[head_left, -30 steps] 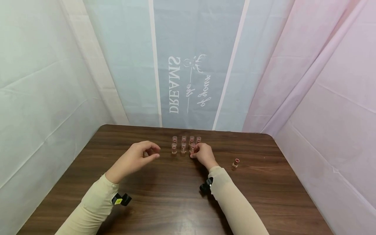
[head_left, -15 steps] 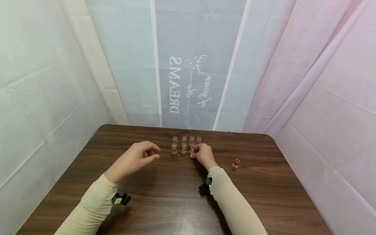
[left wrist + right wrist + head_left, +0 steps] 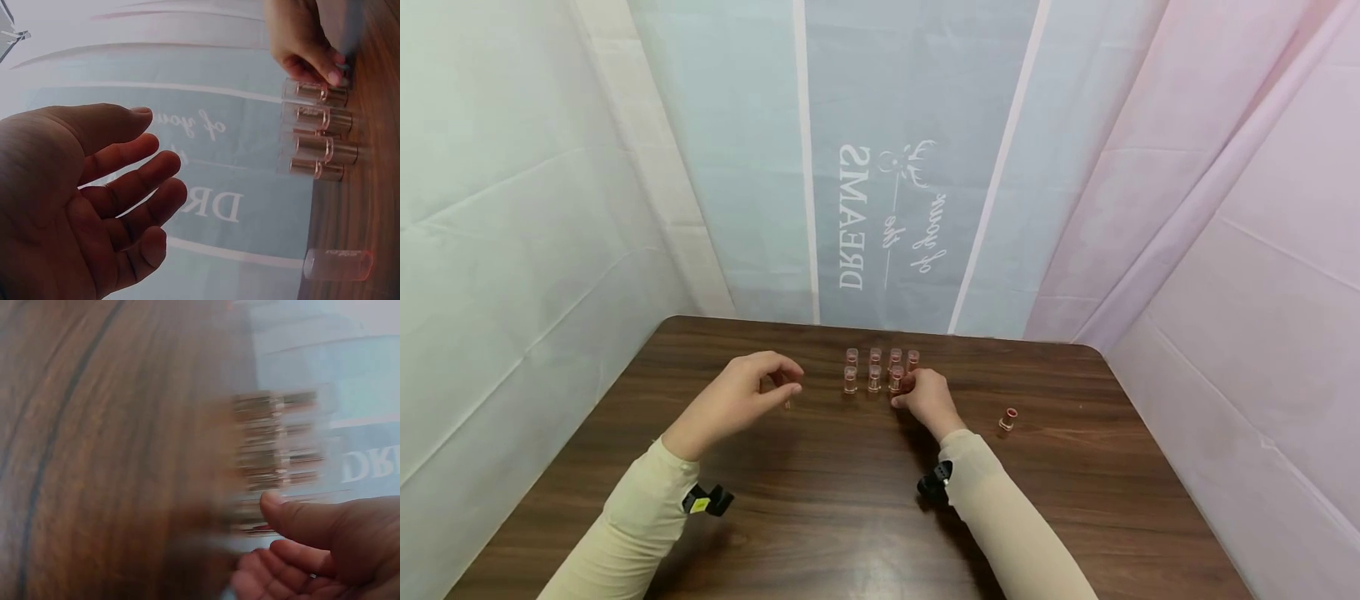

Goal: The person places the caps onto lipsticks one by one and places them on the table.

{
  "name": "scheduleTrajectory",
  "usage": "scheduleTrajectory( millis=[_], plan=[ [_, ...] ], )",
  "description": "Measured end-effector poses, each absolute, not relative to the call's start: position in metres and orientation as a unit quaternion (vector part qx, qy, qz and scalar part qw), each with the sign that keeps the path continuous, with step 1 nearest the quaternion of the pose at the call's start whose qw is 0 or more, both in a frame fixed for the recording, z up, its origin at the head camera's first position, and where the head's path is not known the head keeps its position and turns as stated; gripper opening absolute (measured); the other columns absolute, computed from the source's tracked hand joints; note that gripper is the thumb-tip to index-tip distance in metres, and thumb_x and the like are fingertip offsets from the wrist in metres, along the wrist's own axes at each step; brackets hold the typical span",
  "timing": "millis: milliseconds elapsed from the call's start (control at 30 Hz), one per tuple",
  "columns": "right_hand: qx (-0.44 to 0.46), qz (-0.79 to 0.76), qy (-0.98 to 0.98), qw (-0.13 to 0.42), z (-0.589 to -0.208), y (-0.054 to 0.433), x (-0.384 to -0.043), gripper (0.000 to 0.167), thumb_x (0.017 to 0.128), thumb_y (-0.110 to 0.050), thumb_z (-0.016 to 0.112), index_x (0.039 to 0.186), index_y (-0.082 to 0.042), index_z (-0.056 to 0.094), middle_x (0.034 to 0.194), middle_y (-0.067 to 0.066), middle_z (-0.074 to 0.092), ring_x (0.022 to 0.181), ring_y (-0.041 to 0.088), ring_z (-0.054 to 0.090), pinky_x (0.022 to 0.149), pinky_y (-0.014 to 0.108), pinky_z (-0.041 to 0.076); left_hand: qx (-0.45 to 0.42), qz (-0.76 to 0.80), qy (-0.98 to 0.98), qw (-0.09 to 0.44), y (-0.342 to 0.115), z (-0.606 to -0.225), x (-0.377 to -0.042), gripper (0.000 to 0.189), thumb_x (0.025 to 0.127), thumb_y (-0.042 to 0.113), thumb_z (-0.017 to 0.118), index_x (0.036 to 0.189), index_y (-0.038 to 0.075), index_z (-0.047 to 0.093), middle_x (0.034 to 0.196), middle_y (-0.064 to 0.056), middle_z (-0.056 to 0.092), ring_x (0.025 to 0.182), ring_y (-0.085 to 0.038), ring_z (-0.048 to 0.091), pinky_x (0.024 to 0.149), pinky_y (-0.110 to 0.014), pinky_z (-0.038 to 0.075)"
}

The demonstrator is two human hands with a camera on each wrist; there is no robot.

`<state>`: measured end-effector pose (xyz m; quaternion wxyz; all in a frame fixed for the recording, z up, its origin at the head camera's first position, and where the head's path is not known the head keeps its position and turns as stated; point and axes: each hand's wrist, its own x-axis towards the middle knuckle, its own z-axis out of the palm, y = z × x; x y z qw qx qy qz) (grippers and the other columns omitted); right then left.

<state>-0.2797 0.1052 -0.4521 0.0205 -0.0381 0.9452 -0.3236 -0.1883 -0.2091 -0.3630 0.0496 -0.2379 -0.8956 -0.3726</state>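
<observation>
At the near right corner of the cluster of small capped tubes point(image 3: 880, 370), the right hand point(image 3: 928, 398) touched the nearest tube point(image 3: 896, 379) with its fingertips; whether they pinched it could not be told. The tubes stood upright in two rows on the brown table point(image 3: 820, 517). The left hand point(image 3: 741, 400) hovered left of the cluster, fingers loosely curled, holding nothing. One separate tube point(image 3: 1007, 419) lay apart to the right.

Head view looks down from afar; both wrist views closely share the vials point(image 3: 880, 371).
</observation>
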Motion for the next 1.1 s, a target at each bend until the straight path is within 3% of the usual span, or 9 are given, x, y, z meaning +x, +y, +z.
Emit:
scheduleTrajectory(
  millis=[100, 267, 633, 933, 1100],
  plan=[
    [-0.034, -0.334, 0.942, 0.014, -0.438, 0.112, -0.271, 0.035, 0.083, -0.015, 0.086, 0.112, -0.002, 0.073, 0.105, 0.013, 0.074, 0.094, 0.027, 0.068, 0.085, 0.044, 0.056, -0.233, -0.379, -0.894, 0.049, -0.213, -0.363, -0.190, 0.015, 0.098, 0.022, 0.072, 0.113, 0.021, 0.070, 0.096, 0.007, 0.067, 0.075, -0.012, 0.068, 0.066, -0.028, 0.055],
    [-0.061, -0.355, 0.933, -0.018, -0.410, 0.131, -0.252, 0.034, 0.086, -0.014, 0.083, 0.115, -0.001, 0.071, 0.110, 0.016, 0.074, 0.098, 0.029, 0.070, 0.086, 0.046, 0.056, -0.222, -0.358, -0.904, 0.068, -0.219, -0.360, -0.192, 0.013, 0.098, 0.021, 0.073, 0.111, 0.020, 0.071, 0.099, 0.009, 0.068, 0.084, -0.010, 0.066, 0.070, -0.028, 0.055],
    [-0.143, -0.390, 0.906, -0.083, -0.385, 0.194, -0.212, 0.036, 0.088, -0.018, 0.083, 0.120, -0.008, 0.070, 0.114, 0.009, 0.071, 0.101, 0.028, 0.069, 0.086, 0.045, 0.057, -0.212, -0.352, -0.909, 0.072, -0.222, -0.359, -0.195, 0.013, 0.097, 0.023, 0.073, 0.109, 0.020, 0.072, 0.101, 0.008, 0.069, 0.087, -0.010, 0.065, 0.073, -0.030, 0.055],
    [-0.187, -0.396, 0.894, -0.088, -0.381, 0.223, -0.206, 0.033, 0.090, -0.018, 0.081, 0.120, -0.012, 0.070, 0.117, 0.003, 0.070, 0.104, 0.020, 0.067, 0.089, 0.045, 0.057, -0.206, -0.337, -0.915, 0.081, -0.227, -0.362, -0.197, 0.014, 0.096, 0.022, 0.075, 0.109, 0.018, 0.072, 0.100, 0.007, 0.069, 0.087, -0.010, 0.065, 0.073, -0.028, 0.054],
    [-0.210, -0.399, 0.891, -0.052, -0.378, 0.245, -0.209, 0.029, 0.092, -0.021, 0.079, 0.120, -0.021, 0.070, 0.121, 0.000, 0.070, 0.104, 0.018, 0.067, 0.088, 0.040, 0.058, -0.207, -0.341, -0.914, 0.077, -0.229, -0.364, -0.201, 0.016, 0.095, 0.023, 0.076, 0.110, 0.018, 0.073, 0.099, 0.006, 0.069, 0.086, -0.011, 0.065, 0.073, -0.028, 0.054]
  ],
)
